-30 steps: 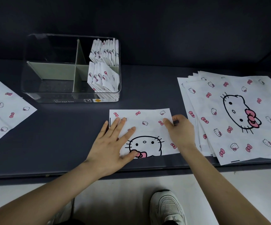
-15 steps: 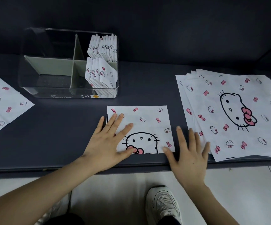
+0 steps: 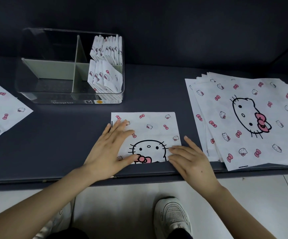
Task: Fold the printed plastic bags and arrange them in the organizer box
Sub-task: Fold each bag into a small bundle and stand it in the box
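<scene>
Both hands work on one bag point(image 3: 157, 128), and neither holds anything. Left hand point(image 3: 108, 149): flat, fingers straight and spread over the bag's left third, thumb by the pink bow. Judged to be pinning the slippery film so it cannot slide or spring open.

Right hand point(image 3: 189, 161): fingers extended and loose, tips touching the bag's near right corner. Probably positioned to take that edge for the next fold. Cannot tell if the tips are on top of the film or just against it.

Bag lies on the table point(image 3: 62, 144) near the front edge, in front of the organizer box point(image 3: 70, 99) and apart from it. It is a rectangle, long axis left-right, parallel to the table edge. The big cat face reads upright to the wearer, ears toward the box, and is cut off at the near edge.

Folded bags point(image 3: 105, 76) stand on edge in the box's two right compartments. The left compartments hold none.

Unfolded stack point(image 3: 243, 118) is fanned at right, near the right hand. More flat sheets point(image 3: 0, 107) lie at far left.
</scene>
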Motion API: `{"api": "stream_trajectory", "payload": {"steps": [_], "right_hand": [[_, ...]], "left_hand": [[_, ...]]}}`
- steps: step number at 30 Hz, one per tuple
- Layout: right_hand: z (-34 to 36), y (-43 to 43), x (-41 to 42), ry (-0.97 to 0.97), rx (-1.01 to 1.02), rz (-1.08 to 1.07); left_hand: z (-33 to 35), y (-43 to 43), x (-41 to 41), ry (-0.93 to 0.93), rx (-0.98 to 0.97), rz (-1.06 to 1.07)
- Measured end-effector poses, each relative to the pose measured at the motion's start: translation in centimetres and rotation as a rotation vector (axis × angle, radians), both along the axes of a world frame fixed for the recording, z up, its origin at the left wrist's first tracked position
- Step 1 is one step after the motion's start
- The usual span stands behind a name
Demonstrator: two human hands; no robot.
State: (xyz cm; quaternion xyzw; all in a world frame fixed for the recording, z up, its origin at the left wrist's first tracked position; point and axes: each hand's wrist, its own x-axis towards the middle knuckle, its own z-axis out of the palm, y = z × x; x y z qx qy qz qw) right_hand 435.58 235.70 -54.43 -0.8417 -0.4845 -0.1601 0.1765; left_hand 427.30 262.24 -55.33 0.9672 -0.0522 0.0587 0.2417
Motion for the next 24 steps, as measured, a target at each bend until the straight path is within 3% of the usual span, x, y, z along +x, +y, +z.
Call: {"api": "stream_trajectory", "payload": {"steps": [2, 5, 9, 11, 15, 17, 20, 24], "right_hand": [[0.2, 0.1, 0.1, -0.018, -0.023, -0.015], [0.5, 0.3, 0.3, 0.003, -0.025, -0.056], [1.9, 1.5, 1.2, 0.199, 0.019, -0.128], [3.1, 2.3, 1.8, 0.427, 0.064, -0.203], [5.2, 2.9, 3.7, 1.077, 0.243, -0.32], [5.2, 2.6, 4.7, 1.236, 0.289, -0.301], [4.1, 3.1, 5.6, 1.196, 0.287, -0.419], [3.0, 4.8, 5.9, 0.978, 0.21, -0.673]], "left_hand": [[0.1, 0.9, -0.4, -0.081, -0.099, -0.069], [0.0, 2.3, -1.1, -0.061, -0.115, -0.187], [-0.4, 3.0, -0.5, -0.066, -0.086, -0.161], [-0.3, 2.7, 0.1, -0.091, -0.172, -0.063], [0.6, 1.9, 1.3, -0.03, -0.4, 0.176], [1.2, 1.8, 2.0, 0.058, -0.492, 0.287], [1.8, 1.6, 2.8, 0.169, -0.488, 0.373], [2.3, 1.2, 3.5, 0.168, -0.432, 0.399]]}}
